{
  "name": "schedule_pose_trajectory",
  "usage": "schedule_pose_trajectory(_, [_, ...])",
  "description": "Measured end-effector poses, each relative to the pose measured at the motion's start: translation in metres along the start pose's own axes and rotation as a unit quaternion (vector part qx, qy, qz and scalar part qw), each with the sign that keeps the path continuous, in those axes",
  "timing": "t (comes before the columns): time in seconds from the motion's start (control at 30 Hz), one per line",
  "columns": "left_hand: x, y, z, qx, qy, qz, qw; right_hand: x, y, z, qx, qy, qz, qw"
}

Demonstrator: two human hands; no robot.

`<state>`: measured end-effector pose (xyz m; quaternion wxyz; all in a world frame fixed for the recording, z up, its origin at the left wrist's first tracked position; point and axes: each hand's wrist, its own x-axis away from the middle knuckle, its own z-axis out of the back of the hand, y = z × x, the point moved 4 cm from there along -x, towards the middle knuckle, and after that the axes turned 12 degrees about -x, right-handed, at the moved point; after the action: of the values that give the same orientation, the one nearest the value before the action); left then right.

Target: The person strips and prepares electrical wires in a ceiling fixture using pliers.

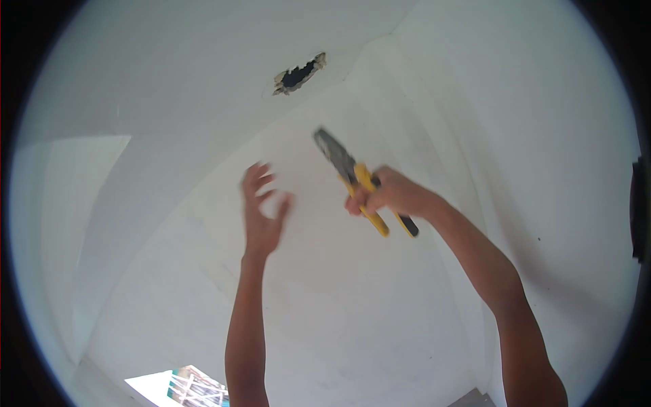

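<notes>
Raised in the middle of the view, my right hand (386, 193) grips pliers (339, 154) by their yellow and black handles. The grey jaws point up and to the left, and look closed. My left hand (264, 214) is raised to the left of the pliers, slightly blurred, its fingers curved and apart with nothing between them. Above both hands, a ragged hole (298, 74) with broken edges and a dark inside opens in the white surface. Neither the hands nor the pliers touch it.
White walls (325, 305) surround the hands, with a corner running down on the right. At the lower left is a bright opening (193, 386) with a lattice of bars. A dark object (638, 210) stands at the far right edge.
</notes>
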<state>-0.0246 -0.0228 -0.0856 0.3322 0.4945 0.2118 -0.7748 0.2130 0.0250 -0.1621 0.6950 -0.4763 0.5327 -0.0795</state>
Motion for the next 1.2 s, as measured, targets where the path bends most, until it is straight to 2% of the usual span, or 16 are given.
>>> schedule_pose_trajectory(0.13, [0.008, 0.089, -0.039, -0.041, -0.286, -0.085, 0.954, 0.046, 0.022, -0.017, 0.121, -0.052, -0.14, 0.981])
schedule_pose_trajectory(0.2, [0.01, 0.079, -0.053, -0.135, -0.427, -0.025, 0.894, 0.066, 0.049, -0.017, 0.044, -0.108, -0.195, 0.974])
schedule_pose_trajectory(0.3, [0.007, 0.067, -0.052, -0.098, -0.409, -0.109, 0.901, 0.092, 0.074, -0.013, 0.006, -0.128, -0.236, 0.963])
schedule_pose_trajectory(0.33, [-0.002, 0.05, -0.052, -0.09, -0.411, -0.055, 0.906, 0.103, 0.086, -0.01, 0.01, -0.128, -0.241, 0.962])
schedule_pose_trajectory(0.4, [-0.022, 0.043, -0.05, -0.164, -0.213, -0.151, 0.951, 0.124, 0.114, -0.002, -0.095, -0.067, -0.266, 0.957])
schedule_pose_trajectory(0.47, [-0.046, 0.057, -0.06, -0.124, -0.164, -0.143, 0.968, 0.159, 0.143, -0.006, -0.083, -0.046, -0.277, 0.956])
schedule_pose_trajectory(0.5, [-0.063, 0.066, -0.065, 0.07, -0.23, -0.02, 0.97, 0.179, 0.156, -0.011, -0.099, -0.034, -0.296, 0.949])
schedule_pose_trajectory(0.53, [-0.078, 0.078, -0.073, 0.264, -0.283, 0.098, 0.917, 0.2, 0.171, -0.017, -0.113, -0.02, -0.314, 0.943])
schedule_pose_trajectory(0.6, [-0.103, 0.1, -0.094, 0.503, -0.204, 0.126, 0.83, 0.242, 0.212, -0.028, -0.143, -0.024, -0.321, 0.936])
schedule_pose_trajectory(0.63, [-0.111, 0.111, -0.102, 0.515, -0.195, 0.127, 0.825, 0.267, 0.227, -0.035, -0.143, -0.02, -0.343, 0.928])
schedule_pose_trajectory(0.7, [-0.126, 0.123, -0.113, 0.665, -0.127, 0.215, 0.704, 0.319, 0.254, -0.052, -0.145, -0.009, -0.382, 0.913])
schedule_pose_trajectory(0.8, [-0.144, 0.129, -0.119, 0.747, -0.094, 0.176, 0.634, 0.396, 0.28, -0.066, -0.166, 0.026, -0.462, 0.871])
schedule_pose_trajectory(0.87, [-0.151, 0.124, -0.12, 0.751, -0.079, 0.147, 0.639, 0.439, 0.278, -0.074, -0.184, 0.121, -0.532, 0.818])
schedule_pose_trajectory(0.93, [-0.151, 0.121, -0.122, 0.752, -0.062, 0.115, 0.646, 0.51, 0.341, -0.07, -0.187, 0.196, -0.607, 0.747])
schedule_pose_trajectory(1.0, [-0.152, 0.122, -0.126, 0.789, -0.049, 0.121, 0.601, 0.517, 0.347, -0.066, -0.174, 0.207, -0.589, 0.761])
schedule_pose_trajectory(1.2, [-0.15, 0.126, -0.132, 0.809, -0.017, 0.085, 0.582, 0.532, 0.351, -0.062, -0.16, 0.245, -0.507, 0.811])
